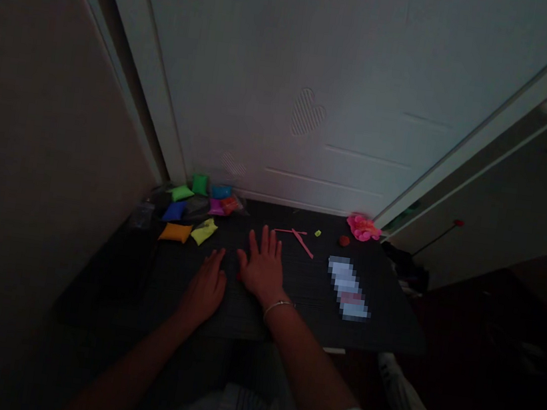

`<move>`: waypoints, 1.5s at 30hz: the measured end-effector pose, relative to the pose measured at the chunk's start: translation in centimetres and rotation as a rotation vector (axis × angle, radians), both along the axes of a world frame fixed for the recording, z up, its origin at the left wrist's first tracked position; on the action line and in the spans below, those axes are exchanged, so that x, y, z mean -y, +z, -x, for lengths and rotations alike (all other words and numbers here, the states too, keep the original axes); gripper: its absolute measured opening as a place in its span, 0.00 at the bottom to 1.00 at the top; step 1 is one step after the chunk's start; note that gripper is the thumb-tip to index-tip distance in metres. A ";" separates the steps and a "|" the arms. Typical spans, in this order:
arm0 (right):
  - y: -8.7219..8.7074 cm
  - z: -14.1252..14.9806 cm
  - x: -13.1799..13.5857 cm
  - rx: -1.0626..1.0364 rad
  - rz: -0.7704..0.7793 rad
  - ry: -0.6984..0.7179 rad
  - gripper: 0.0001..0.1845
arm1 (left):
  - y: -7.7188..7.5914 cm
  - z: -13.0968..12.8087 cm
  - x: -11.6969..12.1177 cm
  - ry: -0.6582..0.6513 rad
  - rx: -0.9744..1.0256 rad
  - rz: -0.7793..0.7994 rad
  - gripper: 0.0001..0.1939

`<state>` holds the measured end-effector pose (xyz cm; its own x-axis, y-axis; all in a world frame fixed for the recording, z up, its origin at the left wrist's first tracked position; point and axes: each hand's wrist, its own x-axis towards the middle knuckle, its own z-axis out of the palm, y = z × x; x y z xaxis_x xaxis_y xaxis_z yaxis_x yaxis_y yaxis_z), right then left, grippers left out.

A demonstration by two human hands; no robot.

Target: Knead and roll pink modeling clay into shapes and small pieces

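My right hand (263,269) lies palm down on the dark table (300,309) with its fingers spread and a bracelet (279,305) at the wrist. Beside it, my left hand (205,287) rests on the same surface, fingers stretched forward and close together. Neither holds anything. Just past the right fingertips are two thin pink sticks (303,243), one crossing the other's end. A yellow packet (204,231) and an orange packet (176,232) lie ahead of my left hand. To the right are a tiny yellow piece (317,233) and a small reddish-brown ball (344,240).
Green (199,184), blue (174,211) and other coloured packets pile at the back left. A blurred-out lit phone-like rectangle (348,289) and a pink ruffled thing (364,228) lie right. A white panel (267,97) stands behind the table. A light trouser leg (415,408) shows lower right.
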<state>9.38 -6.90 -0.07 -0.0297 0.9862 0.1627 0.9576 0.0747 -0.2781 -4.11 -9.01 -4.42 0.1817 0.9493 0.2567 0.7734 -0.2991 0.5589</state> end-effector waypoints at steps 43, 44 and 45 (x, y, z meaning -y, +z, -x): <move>-0.3 0.8 4.0 0.027 0.028 0.113 0.26 | 0.4 0.3 -0.1 0.055 0.228 0.070 0.23; -0.1 0.7 2.5 0.028 0.048 0.094 0.27 | 0.4 0.3 0.0 0.058 0.225 0.067 0.23; 0.0 0.5 1.6 0.029 0.064 0.094 0.27 | 0.4 0.3 0.0 0.060 0.224 0.064 0.22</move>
<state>8.83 -8.53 -0.02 -0.1261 0.9873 0.0968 0.9549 0.1473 -0.2577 -4.42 -9.02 -3.99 0.0700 0.9722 0.2234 0.6434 -0.2151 0.7347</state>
